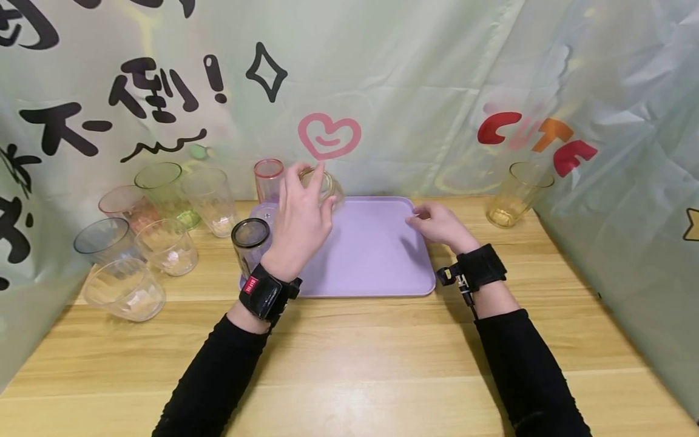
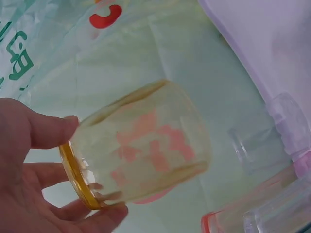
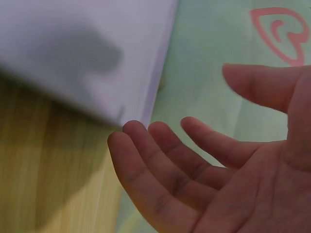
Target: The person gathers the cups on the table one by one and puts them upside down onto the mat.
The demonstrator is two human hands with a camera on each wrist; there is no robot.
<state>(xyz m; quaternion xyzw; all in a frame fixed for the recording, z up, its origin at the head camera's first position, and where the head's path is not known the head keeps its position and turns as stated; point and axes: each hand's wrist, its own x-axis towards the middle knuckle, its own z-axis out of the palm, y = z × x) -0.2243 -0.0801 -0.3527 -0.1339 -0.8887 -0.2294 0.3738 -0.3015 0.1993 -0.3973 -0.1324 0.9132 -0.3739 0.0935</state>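
Observation:
My left hand is raised over the back left part of a lilac tray. Its thumb and fingers grip a pale yellow drinking glass round the thick amber end. In the left wrist view the glass is tilted, its paler end pointing away from the palm. My right hand hovers by the tray's right edge with fingers loosely bent, and nothing is in it. Glasses on the tray's left side include one with a red top and a dark one, partly hidden behind the left wrist.
Left of the tray several clear and tinted glasses stand close together, among them a green glass and a blue-grey one. An amber glass stands at the back right. A printed curtain hangs behind the wooden table.

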